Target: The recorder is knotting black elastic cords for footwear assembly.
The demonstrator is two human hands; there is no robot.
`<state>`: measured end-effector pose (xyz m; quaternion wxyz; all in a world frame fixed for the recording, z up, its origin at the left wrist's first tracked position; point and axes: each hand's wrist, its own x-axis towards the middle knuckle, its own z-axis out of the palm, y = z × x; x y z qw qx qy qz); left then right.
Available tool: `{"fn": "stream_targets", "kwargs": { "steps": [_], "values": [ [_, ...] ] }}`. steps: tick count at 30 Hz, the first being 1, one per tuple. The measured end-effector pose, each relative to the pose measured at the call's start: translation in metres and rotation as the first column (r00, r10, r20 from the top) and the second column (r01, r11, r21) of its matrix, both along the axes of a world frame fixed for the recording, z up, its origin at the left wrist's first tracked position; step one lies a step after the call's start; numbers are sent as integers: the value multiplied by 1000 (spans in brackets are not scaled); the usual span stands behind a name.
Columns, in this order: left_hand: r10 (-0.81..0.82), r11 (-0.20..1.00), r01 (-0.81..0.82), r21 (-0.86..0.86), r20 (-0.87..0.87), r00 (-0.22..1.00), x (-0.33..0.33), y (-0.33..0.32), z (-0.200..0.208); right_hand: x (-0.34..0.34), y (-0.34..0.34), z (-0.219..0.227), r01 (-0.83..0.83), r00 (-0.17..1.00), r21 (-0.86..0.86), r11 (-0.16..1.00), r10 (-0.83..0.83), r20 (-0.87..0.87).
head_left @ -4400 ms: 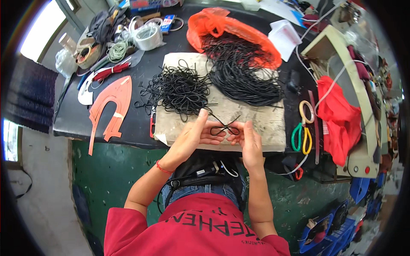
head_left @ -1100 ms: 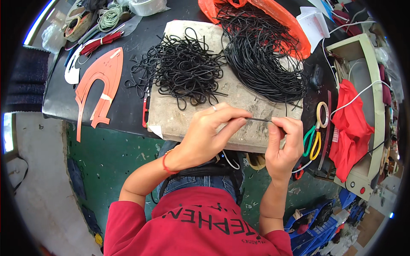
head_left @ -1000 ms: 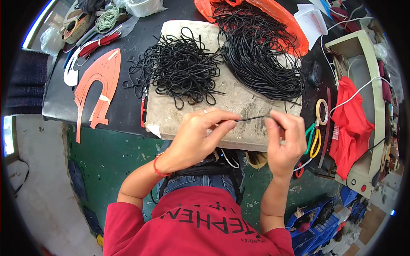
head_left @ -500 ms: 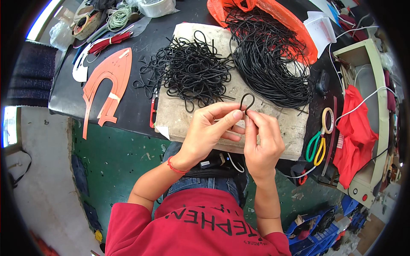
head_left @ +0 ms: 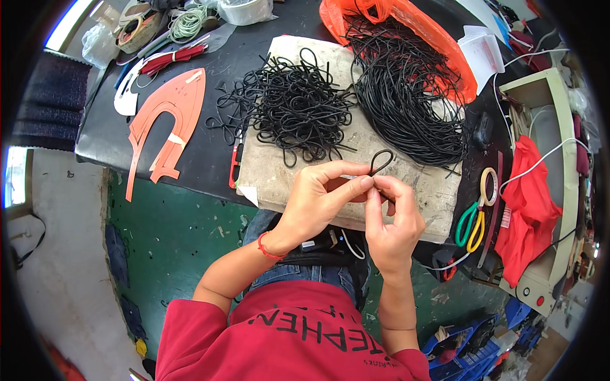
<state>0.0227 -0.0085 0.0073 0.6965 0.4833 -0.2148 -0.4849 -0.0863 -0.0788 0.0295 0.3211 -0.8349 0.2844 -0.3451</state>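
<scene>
A thin black cord (head_left: pixel 386 163) stands up in a small loop between my two hands. My left hand (head_left: pixel 327 195) pinches it at the base of the loop with thumb and forefinger. Right beside it, my right hand (head_left: pixel 395 222) grips the same cord, thumb against fingers. The cord's ends are mostly hidden by my fingers. Both hands are over the near edge of a worn, pale board (head_left: pixel 260 168). On the board lies a heap of looped black cords (head_left: pixel 298 108). To its right spreads a bundle of long, loose black cords (head_left: pixel 403 108), partly in an orange plastic bag (head_left: pixel 460 70).
Orange pattern pieces (head_left: pixel 168 101) lie on the black tabletop at left. Green-and-yellow-handled scissors (head_left: pixel 475 222) and a tape roll (head_left: pixel 488 181) lie at right, near red cloth (head_left: pixel 530 197) on a beige machine (head_left: pixel 562 127). Blue crates (head_left: pixel 464 349) stand on the floor.
The loop now leans more to the right, and my fingers have drawn closer together at its base. The whole view has shifted slightly.
</scene>
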Motion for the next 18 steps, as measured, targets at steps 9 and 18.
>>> {"fn": "stream_targets", "kwargs": {
  "steps": [9, 18],
  "values": [
    [14, 997, -44, -63, -412, 911, 18, 1, 3, -15, -14, -3, -36, 998, -158, 987, 27, -63],
    [-76, 982, 109, 156, -203, 976, 17, 12, 11, -3, -15, -5, -158, 986, -285, 946, 135, -98]
  ]
}}
